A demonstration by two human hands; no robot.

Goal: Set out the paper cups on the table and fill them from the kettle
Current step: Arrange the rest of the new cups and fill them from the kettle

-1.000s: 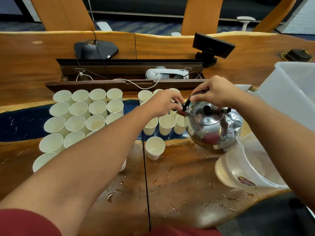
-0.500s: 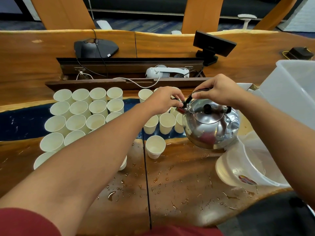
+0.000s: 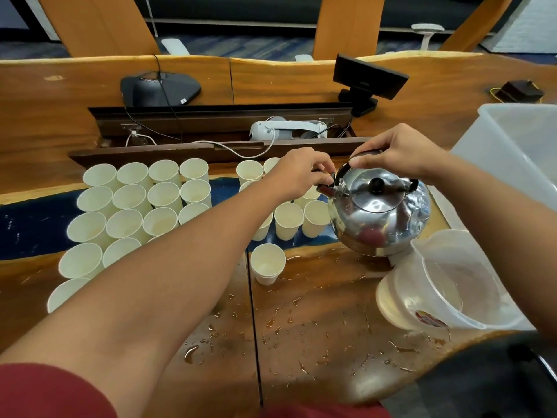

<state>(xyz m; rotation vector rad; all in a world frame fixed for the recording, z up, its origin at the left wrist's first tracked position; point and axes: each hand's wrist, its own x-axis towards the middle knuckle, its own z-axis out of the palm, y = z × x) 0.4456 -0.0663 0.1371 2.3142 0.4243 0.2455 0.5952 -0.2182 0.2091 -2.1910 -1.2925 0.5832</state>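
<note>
Head view, forward and down. Steel kettle (image 3: pixel 380 215) held by its black handle in the closed right hand (image 3: pixel 398 152); left hand (image 3: pixel 301 173) pinched shut on the cap at the kettle's spout (image 3: pixel 327 190). Compared with a second ago, the kettle has come slightly upright and sits a little higher above the wet table (image 3: pixel 316 342), while both grips are unchanged; no stream of water is visible at the spout. Judged from this, the person is working the spout cap rather than pouring, so filling is paused.

Just left of the kettle stands a small group of paper cups (image 3: pixel 287 220), partly hidden behind the left hand. One single cup (image 3: pixel 267 263) stands alone in front of the kettle's left side. Well to the left of the kettle lies a larger block of cups (image 3: pixel 132 203) in close rows; some appear to hold liquid, but levels cannot be told for most. Just right of and below the kettle rests a clear plastic jug (image 3: pixel 446 294). Spilled drops lie on the table in front of the kettle.
</note>
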